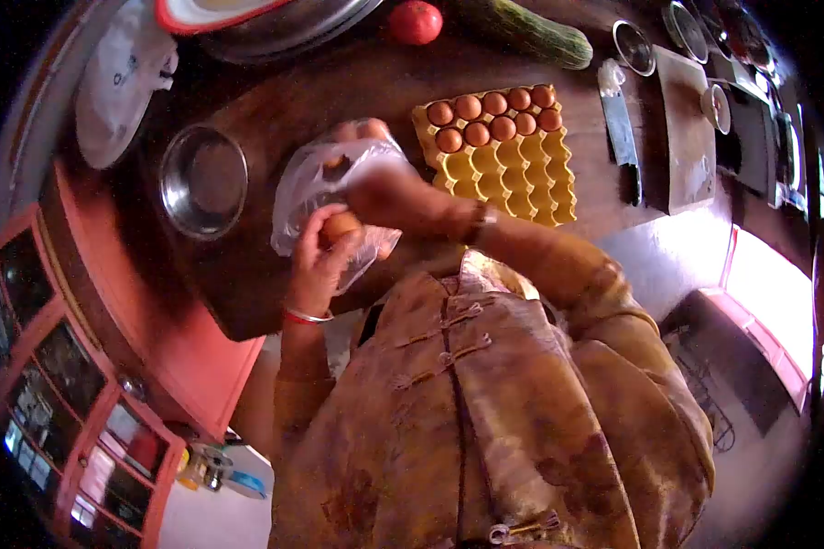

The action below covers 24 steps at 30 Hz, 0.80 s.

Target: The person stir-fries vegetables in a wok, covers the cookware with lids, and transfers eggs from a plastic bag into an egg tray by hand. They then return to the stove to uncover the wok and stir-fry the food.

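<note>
My left hand, with a red band at the wrist, has its fingers closed around a brown egg. It is low at the front of a thin, clear-white plastic bag on the wooden table. Brown round shapes show at the bag's far end. My right hand reaches over the bag, smeared by motion, and its fingers cannot be made out. Just right of it, a yellow egg tray has brown eggs in its two far rows and bare cups nearer me.
A steel bowl stands to the left, near a white plastic bag. Along the far side are a tomato and a long green gourd. To the right lie a cleaver and a cutting board.
</note>
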Each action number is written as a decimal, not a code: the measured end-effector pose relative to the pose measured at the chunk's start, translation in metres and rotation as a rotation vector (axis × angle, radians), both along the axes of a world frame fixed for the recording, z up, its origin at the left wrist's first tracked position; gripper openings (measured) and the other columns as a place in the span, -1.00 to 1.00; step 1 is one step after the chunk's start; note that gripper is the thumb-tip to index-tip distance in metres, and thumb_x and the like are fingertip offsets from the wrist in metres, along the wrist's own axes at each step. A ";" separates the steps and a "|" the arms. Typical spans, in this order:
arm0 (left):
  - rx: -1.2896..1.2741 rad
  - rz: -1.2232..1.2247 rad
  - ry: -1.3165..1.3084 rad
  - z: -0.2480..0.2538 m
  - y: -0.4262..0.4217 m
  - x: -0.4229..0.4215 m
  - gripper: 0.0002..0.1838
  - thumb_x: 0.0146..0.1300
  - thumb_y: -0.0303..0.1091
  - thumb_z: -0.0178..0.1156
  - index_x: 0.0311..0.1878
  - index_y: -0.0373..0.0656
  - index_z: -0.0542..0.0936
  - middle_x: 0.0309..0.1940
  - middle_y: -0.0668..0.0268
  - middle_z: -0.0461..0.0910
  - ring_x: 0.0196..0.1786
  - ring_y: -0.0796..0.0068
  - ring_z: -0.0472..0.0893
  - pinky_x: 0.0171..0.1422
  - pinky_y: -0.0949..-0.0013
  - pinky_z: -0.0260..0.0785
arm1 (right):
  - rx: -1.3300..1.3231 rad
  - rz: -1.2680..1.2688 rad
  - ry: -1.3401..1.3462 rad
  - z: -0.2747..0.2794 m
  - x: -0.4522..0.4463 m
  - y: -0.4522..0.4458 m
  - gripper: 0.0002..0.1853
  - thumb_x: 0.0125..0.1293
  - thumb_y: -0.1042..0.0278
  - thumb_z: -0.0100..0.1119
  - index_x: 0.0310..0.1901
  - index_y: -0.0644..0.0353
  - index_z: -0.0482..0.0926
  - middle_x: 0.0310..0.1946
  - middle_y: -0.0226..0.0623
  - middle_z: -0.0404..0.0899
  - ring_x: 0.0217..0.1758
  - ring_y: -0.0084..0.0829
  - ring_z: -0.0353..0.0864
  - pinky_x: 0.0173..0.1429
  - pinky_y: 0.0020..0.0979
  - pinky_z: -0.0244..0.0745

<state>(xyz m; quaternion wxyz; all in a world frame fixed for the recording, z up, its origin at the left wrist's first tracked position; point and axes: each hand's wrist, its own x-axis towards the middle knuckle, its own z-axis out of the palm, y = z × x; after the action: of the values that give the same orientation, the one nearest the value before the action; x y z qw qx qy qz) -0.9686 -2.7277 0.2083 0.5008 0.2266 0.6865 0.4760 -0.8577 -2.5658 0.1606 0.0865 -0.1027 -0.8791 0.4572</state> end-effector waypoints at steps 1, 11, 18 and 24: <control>0.060 -0.030 -0.025 0.002 0.007 0.010 -0.58 0.20 -0.29 0.29 0.10 -0.13 0.44 -0.12 0.38 0.49 -0.21 0.63 0.46 -0.17 0.56 0.35 | -0.586 0.010 -0.160 0.036 0.027 0.014 -0.73 0.24 0.40 0.22 -0.02 0.18 0.53 -0.17 -0.34 0.58 -0.06 -0.45 0.54 -0.04 -0.37 0.51; 0.192 -0.108 -0.048 -0.033 0.090 0.097 -0.64 0.15 -0.40 0.28 0.01 -0.21 0.45 -0.17 0.35 0.50 -0.18 0.58 0.53 -0.09 0.52 0.46 | -1.108 -0.369 0.002 0.001 0.154 0.058 -0.62 0.36 0.33 0.09 0.17 0.14 0.32 -0.15 -0.42 0.52 -0.17 -0.56 0.52 -0.05 -0.48 0.48; 0.160 -0.015 -0.062 -0.055 0.108 0.120 -0.56 0.06 -0.39 0.39 -0.02 -0.20 0.44 -0.19 0.30 0.52 -0.19 0.59 0.53 -0.09 0.51 0.47 | -1.072 -0.402 0.027 -0.028 0.177 0.075 -0.55 0.32 0.29 0.16 0.20 0.19 0.35 -0.10 -0.42 0.49 -0.14 -0.59 0.50 -0.01 -0.50 0.47; 0.229 0.062 0.171 -0.082 0.115 0.124 -0.57 0.03 -0.43 0.38 -0.03 -0.20 0.46 -0.21 0.29 0.55 -0.16 0.51 0.54 -0.03 0.39 0.46 | -0.918 -0.498 0.090 -0.045 0.177 0.083 -0.56 0.24 0.31 0.24 0.14 0.18 0.41 -0.11 -0.30 0.56 -0.15 -0.43 0.60 -0.08 -0.40 0.56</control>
<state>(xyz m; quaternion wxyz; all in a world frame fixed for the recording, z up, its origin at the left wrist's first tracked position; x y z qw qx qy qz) -0.8442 -2.6123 0.1259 0.3964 0.3008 0.6744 0.5456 -0.6805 -2.4829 0.1160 0.1766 -0.3161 -0.5327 0.7649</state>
